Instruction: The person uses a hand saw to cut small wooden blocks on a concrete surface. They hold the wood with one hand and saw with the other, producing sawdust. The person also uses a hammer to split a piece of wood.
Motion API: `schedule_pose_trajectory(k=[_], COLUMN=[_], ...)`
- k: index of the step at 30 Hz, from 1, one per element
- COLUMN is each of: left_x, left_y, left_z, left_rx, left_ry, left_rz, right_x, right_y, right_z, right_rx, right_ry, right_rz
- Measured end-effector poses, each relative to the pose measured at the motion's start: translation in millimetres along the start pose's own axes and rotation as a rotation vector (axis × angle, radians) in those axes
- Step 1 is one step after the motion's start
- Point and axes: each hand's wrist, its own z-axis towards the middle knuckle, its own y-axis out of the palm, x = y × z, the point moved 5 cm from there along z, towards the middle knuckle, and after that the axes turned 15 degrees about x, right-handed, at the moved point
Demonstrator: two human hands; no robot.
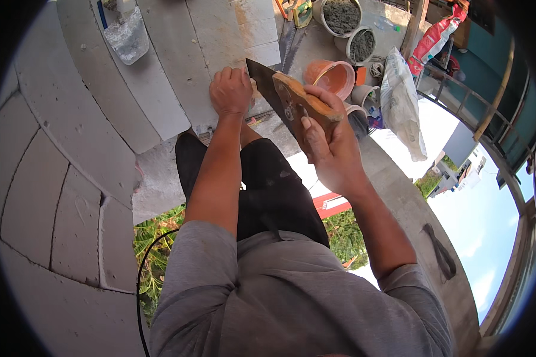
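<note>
My right hand (336,143) is wrapped round the wooden handle of a handsaw (308,104). Its dark blade points up and to the left, toward my other hand, and the toothed edge shows along the lower side. My left hand (230,92) lies with curled fingers on the near end of a pale grey block (211,41); the fingertips are partly hidden. The saw blade tip is just right of that hand, and I cannot tell whether it touches the block.
Pale blocks form a wall (71,143) on my left. A clear plastic container (127,38) sits on the blocks. Buckets of grey mortar (341,16), an orange bucket (342,83), a white sack (402,98) and another saw (289,44) lie ahead right. A dark strap (441,253) rests on the concrete ledge.
</note>
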Motion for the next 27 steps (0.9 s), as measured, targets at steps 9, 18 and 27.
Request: schedule_pose_trajectory(k=[9, 18, 27], left_x=[-6, 0, -3], left_y=[-3, 6, 4], left_z=[8, 7, 4], left_rx=[0.052, 0.006, 0.049], left_ry=[0.004, 0.050, 0.100], left_rz=[0.024, 0.036, 0.027], right_x=[-26, -15, -28], right_y=[-60, -3, -112], right_z=[-88, -11, -44], right_rx=[-0.006, 0.013, 0.306], right_ry=[-0.074, -0.034, -0.335], right_rz=[-0.098, 0.173, 0.350])
